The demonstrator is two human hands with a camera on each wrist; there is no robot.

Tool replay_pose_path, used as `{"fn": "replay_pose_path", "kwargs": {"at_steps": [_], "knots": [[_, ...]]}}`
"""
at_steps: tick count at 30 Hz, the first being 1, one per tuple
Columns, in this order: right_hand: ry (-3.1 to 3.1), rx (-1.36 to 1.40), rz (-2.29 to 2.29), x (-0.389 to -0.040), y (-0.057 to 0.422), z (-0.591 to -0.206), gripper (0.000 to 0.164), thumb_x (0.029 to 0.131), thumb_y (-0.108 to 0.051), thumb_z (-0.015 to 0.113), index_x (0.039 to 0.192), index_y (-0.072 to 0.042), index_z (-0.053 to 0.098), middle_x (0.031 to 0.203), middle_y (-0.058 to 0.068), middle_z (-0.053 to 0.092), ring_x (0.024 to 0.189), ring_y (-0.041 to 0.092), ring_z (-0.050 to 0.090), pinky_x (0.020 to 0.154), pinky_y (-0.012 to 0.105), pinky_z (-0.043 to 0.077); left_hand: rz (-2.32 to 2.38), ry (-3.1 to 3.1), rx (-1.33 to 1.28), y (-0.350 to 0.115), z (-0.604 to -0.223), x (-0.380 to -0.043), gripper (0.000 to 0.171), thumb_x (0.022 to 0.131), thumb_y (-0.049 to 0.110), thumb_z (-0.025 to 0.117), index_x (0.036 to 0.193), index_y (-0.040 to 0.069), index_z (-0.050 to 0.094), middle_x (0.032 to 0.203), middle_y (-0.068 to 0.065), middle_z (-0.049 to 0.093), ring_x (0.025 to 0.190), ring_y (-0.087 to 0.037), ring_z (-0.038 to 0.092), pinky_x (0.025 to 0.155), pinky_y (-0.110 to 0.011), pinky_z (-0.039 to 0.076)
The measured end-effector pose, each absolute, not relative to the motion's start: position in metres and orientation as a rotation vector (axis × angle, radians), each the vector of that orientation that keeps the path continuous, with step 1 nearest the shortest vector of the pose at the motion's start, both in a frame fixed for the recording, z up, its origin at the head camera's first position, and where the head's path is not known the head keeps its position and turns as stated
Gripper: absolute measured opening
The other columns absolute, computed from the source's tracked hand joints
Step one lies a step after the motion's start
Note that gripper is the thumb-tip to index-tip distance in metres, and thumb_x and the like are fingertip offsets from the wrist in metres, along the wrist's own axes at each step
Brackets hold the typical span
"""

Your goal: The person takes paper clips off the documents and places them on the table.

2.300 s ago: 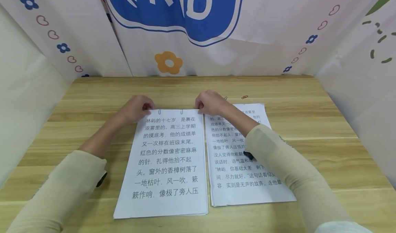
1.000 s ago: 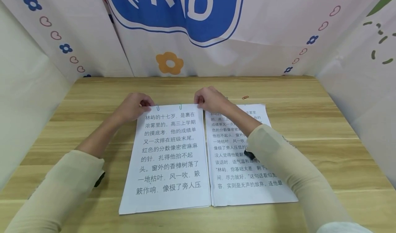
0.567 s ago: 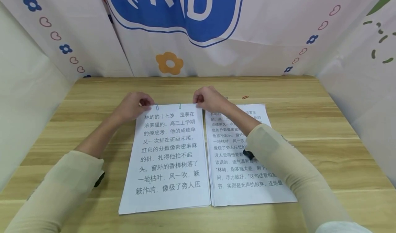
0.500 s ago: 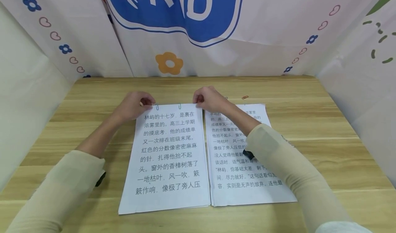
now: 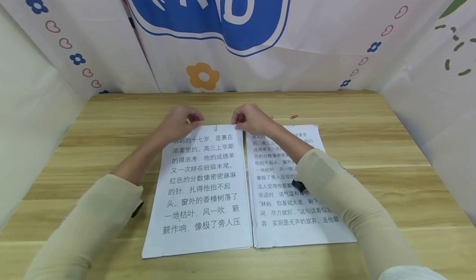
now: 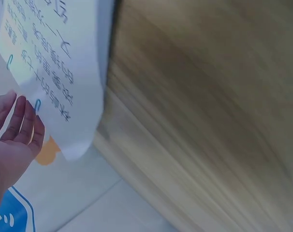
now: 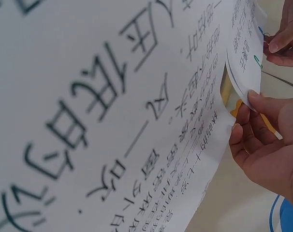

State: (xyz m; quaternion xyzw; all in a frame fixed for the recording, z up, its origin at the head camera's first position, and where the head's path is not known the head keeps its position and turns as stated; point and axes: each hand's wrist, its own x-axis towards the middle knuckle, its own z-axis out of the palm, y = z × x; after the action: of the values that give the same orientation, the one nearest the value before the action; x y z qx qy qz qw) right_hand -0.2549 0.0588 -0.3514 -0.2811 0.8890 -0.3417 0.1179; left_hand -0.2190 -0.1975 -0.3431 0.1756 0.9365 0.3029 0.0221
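A stack of printed paper sheets (image 5: 202,242) lies on the left, its top edge toward the back. My right hand (image 5: 251,118) pinches the top right corner of this stack; the right wrist view shows the thumb (image 7: 257,100) over the paper. My left hand (image 5: 181,122) is at the top edge, with thumb and fingers apart. Beside its fingertips sits a blue paper clip (image 6: 37,105) on that edge, covered by the hand in the head view. A green paper clip (image 5: 215,128) is fixed on the same edge, between the two hands.
A second printed stack (image 5: 293,236) lies close along the right side, partly under my right forearm. Behind it on the wooden table (image 5: 372,147) are a red paper clip (image 5: 294,116) and another clip (image 5: 271,118). A white printed cloth (image 5: 316,65) hangs behind the table.
The left stack shifted slightly back and right, now nearly against the other stack. My left hand has let go of its top left corner and moved right along the edge to the blue clip.
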Motion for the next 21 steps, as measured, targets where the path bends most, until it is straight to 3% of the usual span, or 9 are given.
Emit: {"fn": "replay_pose_path", "kwargs": {"at_steps": [14,21], "knots": [[2.578,-0.830,-1.018,-0.256,0.059,-0.351,0.010,0.093,0.004,0.070,0.101,-0.001,0.073,0.094,0.010,0.069,0.088,0.022,0.064,0.081,0.029,0.055,0.980,2.830,0.586,-0.174,-0.349,-0.227,0.011,0.098,-0.002,0.064,0.104,-0.003,0.074,0.097,-0.016,0.072,0.088,-0.027,0.065,0.082,-0.036,0.054],[2.578,-0.836,-1.020,-0.257,0.059,-0.352,0.010,0.093,0.005,0.070,0.100,0.000,0.073,0.092,0.010,0.069,0.086,0.022,0.064,0.080,0.028,0.055,0.982,2.809,0.607,-0.169,-0.347,-0.228,0.013,0.099,-0.002,0.062,0.106,-0.006,0.072,0.099,-0.019,0.071,0.089,-0.029,0.065,0.083,-0.038,0.054]]}}
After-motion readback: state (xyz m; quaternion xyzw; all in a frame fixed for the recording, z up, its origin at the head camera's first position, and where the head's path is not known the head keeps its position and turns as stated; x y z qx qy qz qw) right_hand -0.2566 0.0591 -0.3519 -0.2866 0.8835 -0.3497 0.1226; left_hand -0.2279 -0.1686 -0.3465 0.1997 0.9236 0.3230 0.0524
